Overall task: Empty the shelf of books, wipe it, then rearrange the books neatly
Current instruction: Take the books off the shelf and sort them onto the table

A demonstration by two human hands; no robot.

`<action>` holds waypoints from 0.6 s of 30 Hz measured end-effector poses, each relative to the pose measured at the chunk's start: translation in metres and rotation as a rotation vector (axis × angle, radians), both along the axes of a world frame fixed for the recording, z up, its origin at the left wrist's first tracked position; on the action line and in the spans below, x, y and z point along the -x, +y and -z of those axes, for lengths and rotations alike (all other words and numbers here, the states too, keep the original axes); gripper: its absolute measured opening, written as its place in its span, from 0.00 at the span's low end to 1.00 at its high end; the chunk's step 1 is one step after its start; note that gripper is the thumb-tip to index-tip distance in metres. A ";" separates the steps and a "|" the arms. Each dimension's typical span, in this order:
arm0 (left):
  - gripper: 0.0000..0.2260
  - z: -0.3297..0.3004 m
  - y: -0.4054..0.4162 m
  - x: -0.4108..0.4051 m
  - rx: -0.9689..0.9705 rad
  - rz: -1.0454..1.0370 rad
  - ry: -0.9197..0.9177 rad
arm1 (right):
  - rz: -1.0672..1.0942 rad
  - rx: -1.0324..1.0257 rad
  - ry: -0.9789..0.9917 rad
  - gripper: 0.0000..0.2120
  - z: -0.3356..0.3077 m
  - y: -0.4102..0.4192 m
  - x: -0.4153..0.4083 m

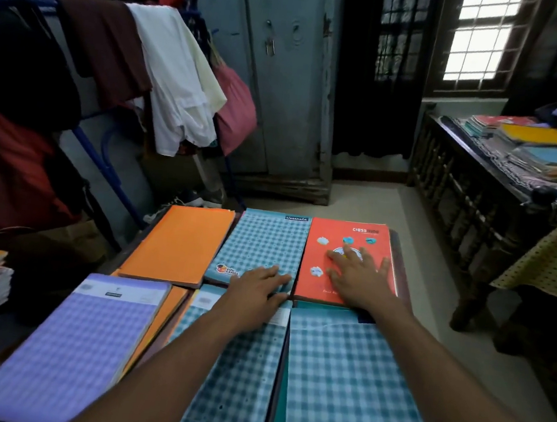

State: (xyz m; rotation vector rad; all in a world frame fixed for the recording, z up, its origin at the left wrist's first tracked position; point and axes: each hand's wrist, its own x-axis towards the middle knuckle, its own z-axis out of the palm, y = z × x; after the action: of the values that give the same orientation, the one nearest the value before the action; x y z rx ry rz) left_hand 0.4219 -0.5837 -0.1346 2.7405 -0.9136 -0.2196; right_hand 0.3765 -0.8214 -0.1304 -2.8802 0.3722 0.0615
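Hands apart, fingers flat: left hand [258,285] on blue checked notebook [261,246], right hand [356,276] on red notebook [347,261].

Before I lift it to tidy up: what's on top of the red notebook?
The right hand rests flat on the red notebook, fingers spread, covering part of its round cover picture. Nothing else lies on it.
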 end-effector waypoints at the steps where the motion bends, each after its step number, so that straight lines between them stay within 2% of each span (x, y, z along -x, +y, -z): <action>1: 0.22 0.000 0.003 0.002 0.046 -0.005 0.002 | 0.011 -0.005 -0.001 0.24 -0.001 0.002 -0.001; 3: 0.22 -0.003 0.017 0.001 0.114 -0.076 -0.081 | 0.007 -0.013 -0.052 0.26 -0.004 0.009 -0.004; 5: 0.23 -0.004 0.041 -0.009 0.063 -0.233 -0.206 | -0.074 -0.052 -0.148 0.27 -0.009 0.025 -0.014; 8: 0.24 -0.003 0.081 -0.029 -0.057 -0.430 -0.152 | -0.264 -0.098 -0.159 0.28 -0.012 0.061 -0.033; 10: 0.21 -0.001 0.093 -0.040 -0.074 -0.416 -0.101 | -0.332 -0.053 -0.064 0.29 -0.009 0.084 -0.045; 13: 0.16 -0.002 0.101 -0.053 -0.032 -0.385 -0.092 | -0.318 -0.016 0.069 0.28 -0.003 0.102 -0.059; 18: 0.16 0.000 0.110 -0.071 -0.024 -0.370 -0.126 | -0.314 0.040 0.026 0.26 0.003 0.111 -0.068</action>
State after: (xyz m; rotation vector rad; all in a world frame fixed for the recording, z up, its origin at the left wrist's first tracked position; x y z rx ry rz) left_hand 0.4929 -0.4739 -0.1343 2.9066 -0.4165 0.0107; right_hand 0.4449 -0.7103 -0.1337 -2.9520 -0.0779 0.1466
